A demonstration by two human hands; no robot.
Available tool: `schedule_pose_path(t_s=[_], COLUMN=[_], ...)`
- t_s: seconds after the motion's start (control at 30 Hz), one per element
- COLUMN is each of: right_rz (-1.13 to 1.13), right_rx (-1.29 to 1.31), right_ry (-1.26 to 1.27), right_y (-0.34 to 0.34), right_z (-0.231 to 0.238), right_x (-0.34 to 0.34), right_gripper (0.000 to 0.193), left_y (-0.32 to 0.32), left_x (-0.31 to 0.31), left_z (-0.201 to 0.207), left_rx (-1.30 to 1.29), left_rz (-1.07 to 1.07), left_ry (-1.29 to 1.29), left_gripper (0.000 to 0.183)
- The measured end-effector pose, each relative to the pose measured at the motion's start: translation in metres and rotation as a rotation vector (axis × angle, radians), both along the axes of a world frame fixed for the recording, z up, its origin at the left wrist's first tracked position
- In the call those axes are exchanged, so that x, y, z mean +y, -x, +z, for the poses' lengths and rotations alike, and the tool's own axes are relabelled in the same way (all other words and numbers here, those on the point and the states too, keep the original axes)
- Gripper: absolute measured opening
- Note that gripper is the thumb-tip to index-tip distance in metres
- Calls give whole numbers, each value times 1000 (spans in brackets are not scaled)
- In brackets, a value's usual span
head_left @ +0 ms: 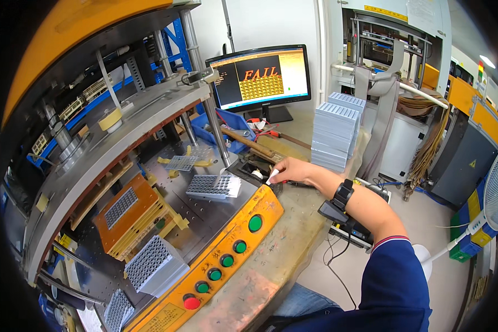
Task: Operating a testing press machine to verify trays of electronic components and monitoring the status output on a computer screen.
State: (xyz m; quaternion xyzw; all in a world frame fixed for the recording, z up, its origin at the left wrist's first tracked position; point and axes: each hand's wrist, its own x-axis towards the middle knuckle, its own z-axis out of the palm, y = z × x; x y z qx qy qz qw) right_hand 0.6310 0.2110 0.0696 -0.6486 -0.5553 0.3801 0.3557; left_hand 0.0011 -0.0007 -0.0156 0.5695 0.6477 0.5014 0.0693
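My right hand reaches past the corner of the orange control panel, its fingers pinched on a small white stick-like piece. The exact kind of that piece is too small to make out. Beside it, a small white round item sits in a dark tray. Left of the hand, a stack of perforated grey panels lies on the press bed. My left hand is not in view.
The yellow panel carries several green buttons and a red one. More grey panel stacks stand at the near left and right of the monitor. A wooden-handled tool lies behind; an orange fixture sits under the press.
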Motion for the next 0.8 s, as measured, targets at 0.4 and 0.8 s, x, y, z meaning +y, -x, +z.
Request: schedule_pose_path(t_s=[0.4,0.8], right_rz=[-376,-244], right_rx=[167,-544], right_ry=[-108,-603], right_y=[43,26], right_z=[-2,-26], right_x=[-49,-77], right_gripper=[21,24], left_y=[1,-93], left_x=[-11,163], left_z=[82,225], left_rx=[419,508], left_rz=[-91,-648], left_ry=[-200,-151], left_gripper=[12,21])
